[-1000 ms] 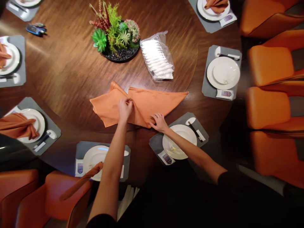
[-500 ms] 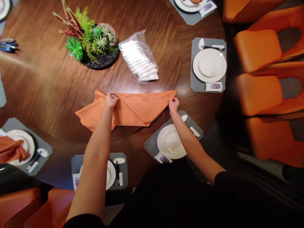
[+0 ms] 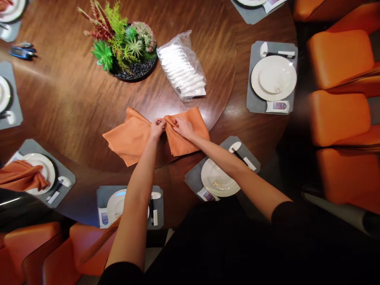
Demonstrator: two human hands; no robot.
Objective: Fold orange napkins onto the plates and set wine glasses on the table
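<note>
An orange cloth napkin [image 3: 190,136] lies on the wooden table under my right hand [image 3: 183,127], folded over on itself and bunched along its left edge. My right fingers are closed on that bunched edge. Close beside it, my left hand [image 3: 158,127] pinches the gathered cloth near its upper left corner. More orange cloth [image 3: 130,136] spreads flat to the left, partly behind my left hand and forearm. Dark wood shows between the lower parts of the two cloth areas; whether they are one piece I cannot tell.
Beyond the cloth lies a clear plastic bag [image 3: 182,67] of white packets, beside a plant arrangement [image 3: 133,75] in a black dish. Place settings with white plates [image 3: 273,77] on grey placemats [image 3: 252,99] ring the table. Orange chairs [image 3: 341,59] stand around it.
My right hand has moved left from the napkin's far right corner, close to my left hand. The stretched right portion is now folded back and gathered. The whole view has shifted slightly.
</note>
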